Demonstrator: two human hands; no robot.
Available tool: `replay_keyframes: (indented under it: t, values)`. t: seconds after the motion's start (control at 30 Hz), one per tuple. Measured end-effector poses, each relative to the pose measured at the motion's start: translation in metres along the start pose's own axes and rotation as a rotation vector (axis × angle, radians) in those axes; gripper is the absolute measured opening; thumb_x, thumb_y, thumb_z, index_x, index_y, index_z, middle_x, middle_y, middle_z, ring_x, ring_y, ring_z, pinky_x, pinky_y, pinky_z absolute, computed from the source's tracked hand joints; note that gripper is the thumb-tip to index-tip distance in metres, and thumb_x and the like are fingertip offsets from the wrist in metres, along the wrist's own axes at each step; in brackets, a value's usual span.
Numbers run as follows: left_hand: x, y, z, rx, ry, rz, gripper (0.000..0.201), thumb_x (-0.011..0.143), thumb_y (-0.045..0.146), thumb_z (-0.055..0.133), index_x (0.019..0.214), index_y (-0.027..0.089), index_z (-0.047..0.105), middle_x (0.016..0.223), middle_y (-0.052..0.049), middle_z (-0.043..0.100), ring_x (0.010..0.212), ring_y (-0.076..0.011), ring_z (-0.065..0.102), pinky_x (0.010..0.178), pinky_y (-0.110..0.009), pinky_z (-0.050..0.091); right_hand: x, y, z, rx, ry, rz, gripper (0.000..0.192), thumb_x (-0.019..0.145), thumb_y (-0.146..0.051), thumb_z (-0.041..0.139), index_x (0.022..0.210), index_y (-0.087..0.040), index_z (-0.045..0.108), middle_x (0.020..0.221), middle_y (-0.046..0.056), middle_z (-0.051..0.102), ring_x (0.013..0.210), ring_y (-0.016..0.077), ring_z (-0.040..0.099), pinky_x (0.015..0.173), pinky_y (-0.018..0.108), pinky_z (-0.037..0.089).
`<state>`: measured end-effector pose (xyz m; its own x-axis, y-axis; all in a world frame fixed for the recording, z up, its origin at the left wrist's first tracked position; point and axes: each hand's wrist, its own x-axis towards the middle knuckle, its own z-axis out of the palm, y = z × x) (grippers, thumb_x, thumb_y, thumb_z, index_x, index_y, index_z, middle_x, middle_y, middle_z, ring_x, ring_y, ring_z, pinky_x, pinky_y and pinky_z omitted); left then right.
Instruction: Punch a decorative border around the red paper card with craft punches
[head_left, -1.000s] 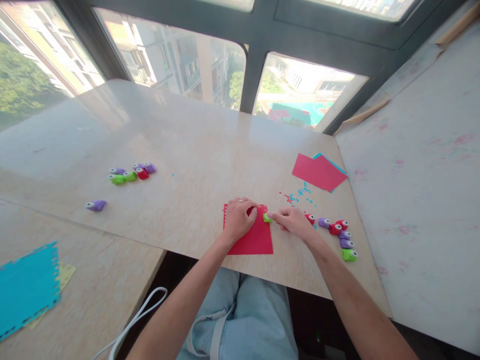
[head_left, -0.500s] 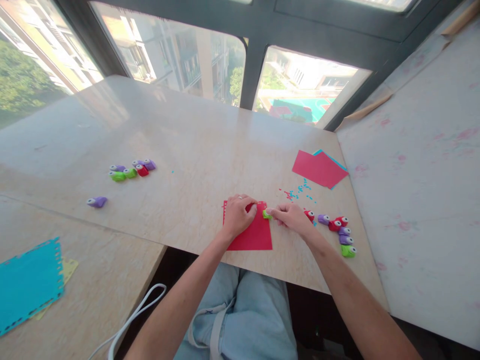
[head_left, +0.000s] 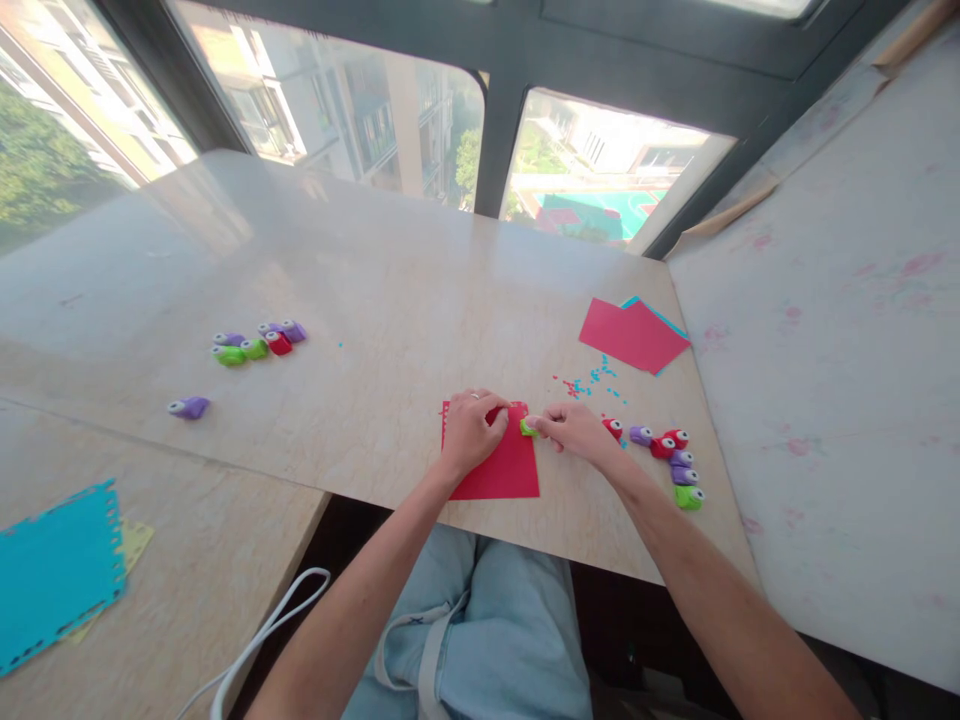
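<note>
A red paper sheet (head_left: pixel 501 468) lies at the near edge of the beige table (head_left: pixel 390 300). My left hand (head_left: pixel 469 432) rests on its upper part and presses it flat. My right hand (head_left: pixel 576 432) pinches a small green paper punch (head_left: pixel 528 428) that sits on the sheet's right edge. Just right of that hand lies a row of red, purple and green punches (head_left: pixel 670 458).
Another cluster of punches (head_left: pixel 255 343) and a lone purple punch (head_left: pixel 189 407) lie at the left. Red and blue sheets (head_left: pixel 634 334) are stacked at the far right, with paper bits (head_left: pixel 589 381) scattered nearby. A blue punched sheet (head_left: pixel 56 573) lies at the near left. A white cord (head_left: pixel 262 640) hangs by my lap.
Both hands stay on the red sheet and the green punch. Only the view has shifted slightly; the punch sits a little lower along the sheet's right edge.
</note>
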<state>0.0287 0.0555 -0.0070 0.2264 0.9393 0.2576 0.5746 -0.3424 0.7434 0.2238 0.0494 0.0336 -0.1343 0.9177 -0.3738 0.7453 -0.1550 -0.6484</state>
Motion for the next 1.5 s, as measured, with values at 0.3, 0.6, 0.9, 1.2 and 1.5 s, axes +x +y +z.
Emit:
replay_keyframes:
  t: [0.3, 0.6, 0.9, 1.2, 1.5]
  values:
    - [0.0, 0.001, -0.002, 0.008, -0.018, 0.016, 0.016, 0.087, 0.017, 0.057, 0.088, 0.024, 0.072, 0.09, -0.002, 0.073, 0.088, -0.0195, 0.064, 0.085, -0.036, 0.045, 0.001, -0.007, -0.003, -0.06, -0.025, 0.01, 0.039, 0.084, -0.043, 0.055, 0.052, -0.021, 0.05, 0.041, -0.003, 0.048, 0.044, 0.012, 0.045, 0.049, 0.026, 0.031]
    - [0.001, -0.003, 0.002, 0.025, -0.002, 0.031, 0.014, 0.088, 0.018, 0.058, 0.087, 0.023, 0.071, 0.089, -0.002, 0.073, 0.09, -0.0202, 0.064, 0.086, -0.038, 0.043, 0.004, -0.009, -0.004, -0.089, -0.07, 0.054, 0.039, 0.087, -0.041, 0.054, 0.052, -0.022, 0.05, 0.038, -0.003, 0.049, 0.041, 0.0127, 0.047, 0.046, 0.026, 0.032]
    - [0.0, -0.003, 0.002, 0.019, -0.011, 0.014, 0.016, 0.088, 0.021, 0.056, 0.088, 0.024, 0.071, 0.09, -0.003, 0.073, 0.091, -0.0204, 0.063, 0.088, -0.039, 0.043, 0.006, -0.009, -0.004, -0.099, -0.088, 0.058, 0.04, 0.087, -0.04, 0.055, 0.051, -0.022, 0.052, 0.039, -0.002, 0.051, 0.042, 0.0133, 0.047, 0.048, 0.026, 0.032]
    - [0.0, 0.0, -0.001, 0.007, -0.009, 0.01, 0.014, 0.088, 0.018, 0.058, 0.087, 0.023, 0.071, 0.091, -0.002, 0.073, 0.089, -0.0196, 0.063, 0.086, -0.037, 0.044, 0.003, 0.002, -0.001, -0.049, -0.061, -0.009, 0.045, 0.087, -0.049, 0.051, 0.052, -0.021, 0.05, 0.042, -0.001, 0.052, 0.044, 0.0119, 0.045, 0.05, 0.025, 0.033]
    - [0.0, 0.0, 0.0, 0.01, 0.005, 0.014, 0.014, 0.086, 0.015, 0.059, 0.086, 0.023, 0.071, 0.091, -0.001, 0.073, 0.089, -0.0191, 0.064, 0.088, -0.037, 0.043, -0.001, 0.012, 0.007, 0.149, -0.079, 0.079, 0.05, 0.085, -0.061, 0.051, 0.063, -0.017, 0.062, 0.05, 0.001, 0.057, 0.038, 0.0098, 0.046, 0.043, 0.024, 0.033]
